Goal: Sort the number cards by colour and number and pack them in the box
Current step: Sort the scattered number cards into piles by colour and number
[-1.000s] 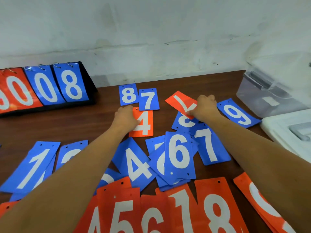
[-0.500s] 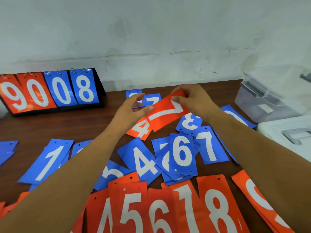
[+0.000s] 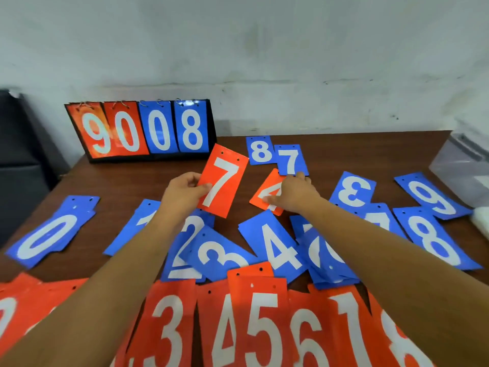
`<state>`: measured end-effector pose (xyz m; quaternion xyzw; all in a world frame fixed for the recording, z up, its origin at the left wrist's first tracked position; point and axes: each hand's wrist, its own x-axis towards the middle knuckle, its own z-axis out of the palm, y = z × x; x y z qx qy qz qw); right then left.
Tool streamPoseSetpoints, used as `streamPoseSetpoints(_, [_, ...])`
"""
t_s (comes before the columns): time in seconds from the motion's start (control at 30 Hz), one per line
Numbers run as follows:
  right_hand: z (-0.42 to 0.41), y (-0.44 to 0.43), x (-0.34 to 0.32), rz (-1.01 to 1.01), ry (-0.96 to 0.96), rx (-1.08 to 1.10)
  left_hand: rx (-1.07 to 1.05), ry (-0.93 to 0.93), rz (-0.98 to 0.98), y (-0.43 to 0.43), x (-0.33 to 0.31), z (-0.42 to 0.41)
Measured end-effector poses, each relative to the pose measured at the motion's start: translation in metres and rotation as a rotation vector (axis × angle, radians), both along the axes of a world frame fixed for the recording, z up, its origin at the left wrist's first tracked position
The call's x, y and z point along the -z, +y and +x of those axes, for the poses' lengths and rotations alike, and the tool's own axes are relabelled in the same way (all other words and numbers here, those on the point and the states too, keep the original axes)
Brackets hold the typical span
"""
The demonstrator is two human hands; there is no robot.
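Observation:
My left hand (image 3: 182, 193) holds an orange 7 card (image 3: 223, 180) upright above the table, thumb on its lower left edge. My right hand (image 3: 292, 194) rests on an orange 4 card (image 3: 267, 193) lying flat, fingers pinching its near edge. Small blue 8 (image 3: 260, 151) and blue 7 (image 3: 291, 160) cards lie just beyond. Blue cards 0 (image 3: 50, 234), 2, 3 (image 3: 219, 255), 4 (image 3: 277, 247), 3 (image 3: 353, 193), 8 (image 3: 434, 238) and 9 (image 3: 431, 196) spread across the middle. A row of orange cards (image 3: 259, 327) lines the near edge. The clear plastic box (image 3: 465, 168) is at the far right.
A flip scoreboard (image 3: 143, 129) showing 9 0 0 8 stands at the back left against the wall. A dark object (image 3: 21, 160) sits off the table's left edge. Something white (image 3: 480, 221) lies beside the box at the right edge.
The orange 7 was lifted from the table by my right hand and passed to my left hand, which now holds it alone. My right hand dropped onto the orange 4.

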<state>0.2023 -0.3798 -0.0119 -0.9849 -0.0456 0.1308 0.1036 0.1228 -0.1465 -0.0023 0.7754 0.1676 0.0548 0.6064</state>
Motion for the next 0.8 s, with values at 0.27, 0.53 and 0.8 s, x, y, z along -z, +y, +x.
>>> streamPoseSetpoints(0.27, [0.004, 0.003, -0.016, -0.088, 0.016, -0.086, 0.005, 0.051, -0.039, 0.015, 0.006, -0.016])
streamPoseSetpoints(0.53, [0.002, 0.018, -0.014, 0.146, -0.003, -0.002, 0.000, 0.073, -0.058, 0.017, 0.004, -0.026])
streamPoseSetpoints(0.8, [0.005, 0.043, -0.013, 0.001, 0.100, 0.195, -0.019, 0.062, -0.083, 0.023, 0.002, -0.038])
